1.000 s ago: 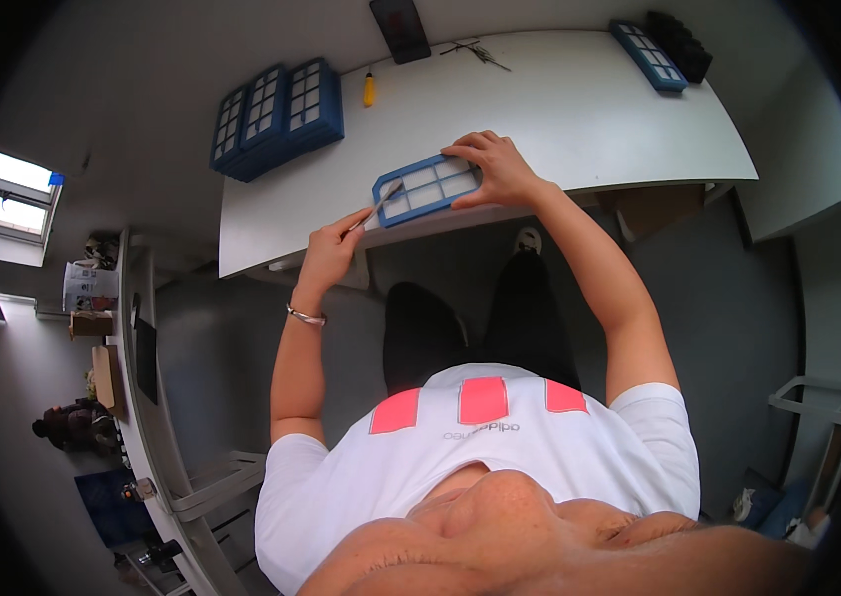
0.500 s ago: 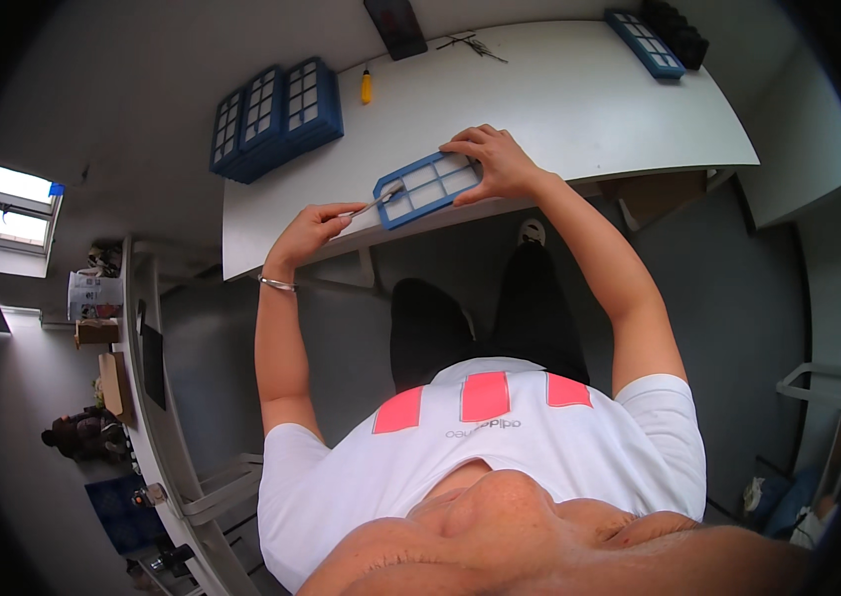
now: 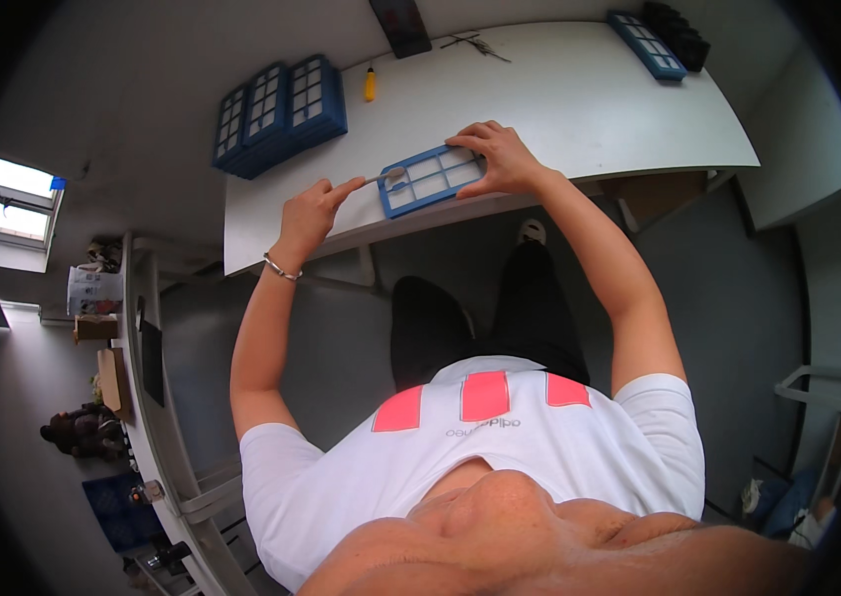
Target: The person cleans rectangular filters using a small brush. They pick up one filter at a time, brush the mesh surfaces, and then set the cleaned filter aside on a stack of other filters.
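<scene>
At the near edge of the table [image 3: 579, 109], your right hand [image 3: 508, 165] grips and masks one end of the filter [image 3: 429, 186]; your left hand [image 3: 308, 216] pinches a tool [image 3: 378, 179], possibly brush-headed. Around the filter: stacked filters [image 3: 271, 117] at 10 o'clock, yellow handle [image 3: 371, 86] at 11, dark strips [image 3: 481, 46] near 1, another filter [image 3: 646, 45] at 2.

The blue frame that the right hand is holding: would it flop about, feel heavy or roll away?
The blue frame would probably stay stiff: its edges look straight, and a grid crosses it. It may be light for its size, since it looks thin. It's unlikely to roll, being flat with corners.
</scene>
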Demonstrator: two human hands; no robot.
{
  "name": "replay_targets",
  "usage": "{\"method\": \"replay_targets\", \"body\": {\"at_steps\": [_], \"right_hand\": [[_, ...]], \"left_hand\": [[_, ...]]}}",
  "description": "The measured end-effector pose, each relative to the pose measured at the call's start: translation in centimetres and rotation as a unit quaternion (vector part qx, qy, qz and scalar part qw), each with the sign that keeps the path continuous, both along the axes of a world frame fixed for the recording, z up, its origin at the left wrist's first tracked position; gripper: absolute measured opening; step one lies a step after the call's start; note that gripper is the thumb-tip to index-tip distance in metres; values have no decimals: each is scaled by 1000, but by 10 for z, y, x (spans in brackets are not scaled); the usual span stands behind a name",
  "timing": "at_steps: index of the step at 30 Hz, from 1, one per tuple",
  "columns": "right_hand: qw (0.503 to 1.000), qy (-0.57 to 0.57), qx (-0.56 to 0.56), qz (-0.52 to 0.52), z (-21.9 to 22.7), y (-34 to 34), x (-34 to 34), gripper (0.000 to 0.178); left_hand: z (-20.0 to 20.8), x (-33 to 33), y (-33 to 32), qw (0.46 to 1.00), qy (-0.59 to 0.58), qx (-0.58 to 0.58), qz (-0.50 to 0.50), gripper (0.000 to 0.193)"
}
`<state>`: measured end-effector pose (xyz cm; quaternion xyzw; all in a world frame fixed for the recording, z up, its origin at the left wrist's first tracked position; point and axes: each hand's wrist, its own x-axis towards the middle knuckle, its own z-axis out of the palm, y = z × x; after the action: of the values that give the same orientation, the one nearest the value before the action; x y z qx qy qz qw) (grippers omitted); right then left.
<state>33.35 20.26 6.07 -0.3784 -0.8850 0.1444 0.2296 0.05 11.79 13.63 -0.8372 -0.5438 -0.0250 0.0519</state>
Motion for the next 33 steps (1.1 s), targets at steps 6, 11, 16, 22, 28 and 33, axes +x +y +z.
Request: {"method": "replay_targets", "body": {"at_steps": [6,11,16,22,28,33], "right_hand": [[1000,3,4,-3,1,1,-2,87],[1000,2,-4,-6,2,2,2,87],[1000,8,10,-5,0,1,0,85],[1000,4,8,-11,4,0,-2,87],[1000,27,5,5,4,-6,-2,86],[999,49,15,-1,0,-6,-1,86]], "left_hand": [[-25,10,-13,991,-130,19,38,34],[-12,22,-10,959,-266,-75,54,27],[-10,45,-7,979,-195,-25,47,30],[-9,42,15,996,-82,-3,30,35],[-5,33,17,994,-72,-58,52,37],[-8,46,11,980,-166,-97,42,37]]}}
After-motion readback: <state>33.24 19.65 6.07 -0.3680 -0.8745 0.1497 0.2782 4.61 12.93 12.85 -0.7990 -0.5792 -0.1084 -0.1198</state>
